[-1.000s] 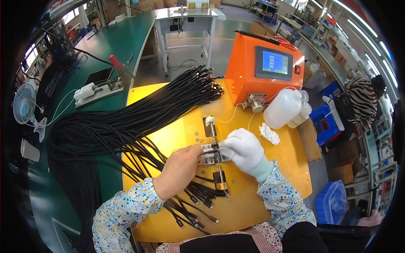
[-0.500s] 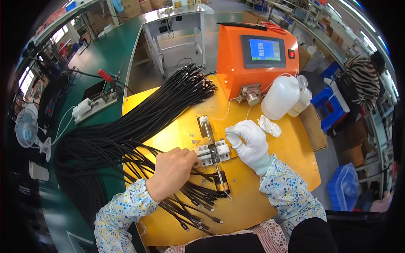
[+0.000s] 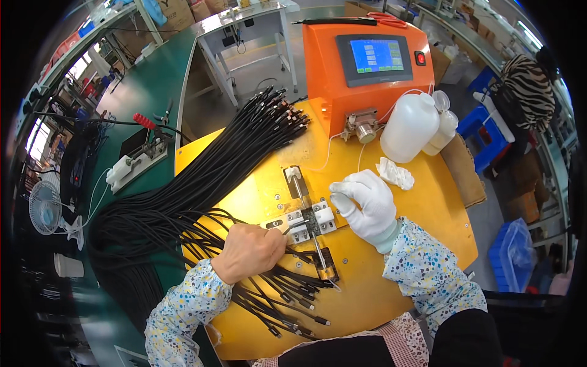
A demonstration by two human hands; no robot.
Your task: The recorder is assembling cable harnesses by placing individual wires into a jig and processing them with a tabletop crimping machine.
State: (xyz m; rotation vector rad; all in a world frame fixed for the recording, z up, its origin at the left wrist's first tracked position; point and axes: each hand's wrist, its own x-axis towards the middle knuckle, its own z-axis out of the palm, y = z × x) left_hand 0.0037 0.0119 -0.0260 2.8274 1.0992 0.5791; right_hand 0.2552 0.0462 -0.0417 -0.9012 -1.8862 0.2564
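Left of the clamp block [image 3: 322, 216], the bare left hand [image 3: 251, 249] pinches, knuckles up; right of it, the gloved right hand [image 3: 369, 207] hovers, fingers [image 3: 342, 188] curled, both forearms [image 3: 194, 293] angled inward.

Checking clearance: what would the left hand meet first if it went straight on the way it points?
Probably the small white-block fixture: the left hand points toward it, and the thin dark cable end it holds seems to reach over it. Height is unclear; it might pass above.
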